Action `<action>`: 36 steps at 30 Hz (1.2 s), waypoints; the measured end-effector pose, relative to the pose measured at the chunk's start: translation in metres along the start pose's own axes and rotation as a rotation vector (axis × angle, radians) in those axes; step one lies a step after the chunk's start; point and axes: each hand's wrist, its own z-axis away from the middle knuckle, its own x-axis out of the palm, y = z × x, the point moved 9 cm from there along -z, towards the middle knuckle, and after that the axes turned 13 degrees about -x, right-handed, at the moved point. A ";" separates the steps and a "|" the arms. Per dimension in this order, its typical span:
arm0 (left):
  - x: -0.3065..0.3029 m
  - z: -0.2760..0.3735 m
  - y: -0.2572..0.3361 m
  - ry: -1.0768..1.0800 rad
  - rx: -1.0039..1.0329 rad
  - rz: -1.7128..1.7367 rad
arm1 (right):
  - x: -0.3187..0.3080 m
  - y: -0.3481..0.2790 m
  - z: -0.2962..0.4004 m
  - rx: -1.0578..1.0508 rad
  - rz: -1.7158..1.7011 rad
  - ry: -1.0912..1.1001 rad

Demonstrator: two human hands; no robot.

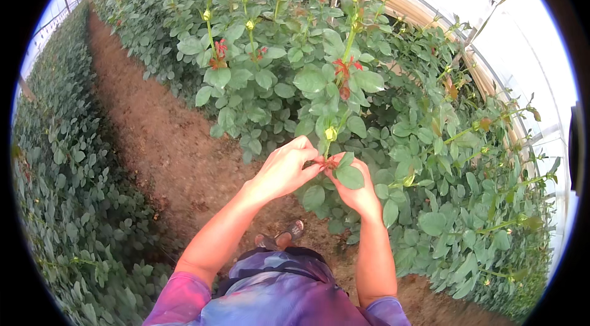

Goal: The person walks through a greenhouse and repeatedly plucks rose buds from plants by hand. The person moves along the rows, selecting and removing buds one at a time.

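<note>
My left hand (288,167) pinches at a red ribbon-like tie (328,164) around a rose stem, just below a pale yellow-green bud (331,133). From the other side, my right hand (352,187) has its fingers on the same spot, partly behind a green leaf (349,177). Its fingertips are partly hidden. Beyond my hands, more budded stems stand upright, and similar red pieces show on them, one at the tall middle stem (345,67) and another on a stem to the left (219,54).
Dense rose bushes (415,127) fill the front and right. A brown dirt path (152,141) runs to the upper left, beside another plant row (69,155). Pale strips (401,0) and translucent greenhouse sheeting (530,35) lie behind the bushes. My sandalled feet (290,233) are on the soil.
</note>
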 end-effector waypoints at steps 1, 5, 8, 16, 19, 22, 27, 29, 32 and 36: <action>0.002 -0.001 -0.006 -0.016 0.023 0.004 | 0.004 0.005 -0.001 -0.001 -0.028 -0.044; 0.005 -0.001 -0.008 -0.203 0.060 0.168 | 0.016 0.032 -0.007 0.114 -0.300 -0.162; 0.015 0.000 -0.009 -0.236 0.098 0.267 | 0.038 0.079 0.004 0.514 -0.724 -0.080; 0.038 -0.025 -0.010 -0.339 -0.020 0.418 | -0.045 -0.034 -0.045 0.155 -0.508 -0.103; 0.056 -0.036 -0.018 -0.381 -0.046 0.381 | -0.042 -0.047 -0.047 0.053 -0.033 -0.374; 0.088 -0.042 -0.046 -0.563 -0.173 0.627 | -0.033 -0.036 -0.045 0.119 -0.065 -0.333; 0.009 -0.044 -0.024 -0.365 -0.120 0.124 | -0.016 0.032 0.005 0.585 -0.484 -0.152; -0.056 -0.042 -0.007 -0.120 0.106 0.296 | -0.023 0.019 -0.012 0.602 -0.379 -0.132; -0.141 -0.046 0.025 0.138 0.468 0.571 | -0.017 0.014 -0.031 0.662 -0.282 -0.065; -0.157 -0.101 0.062 0.009 0.491 0.610 | -0.035 0.016 -0.051 0.636 0.327 -0.159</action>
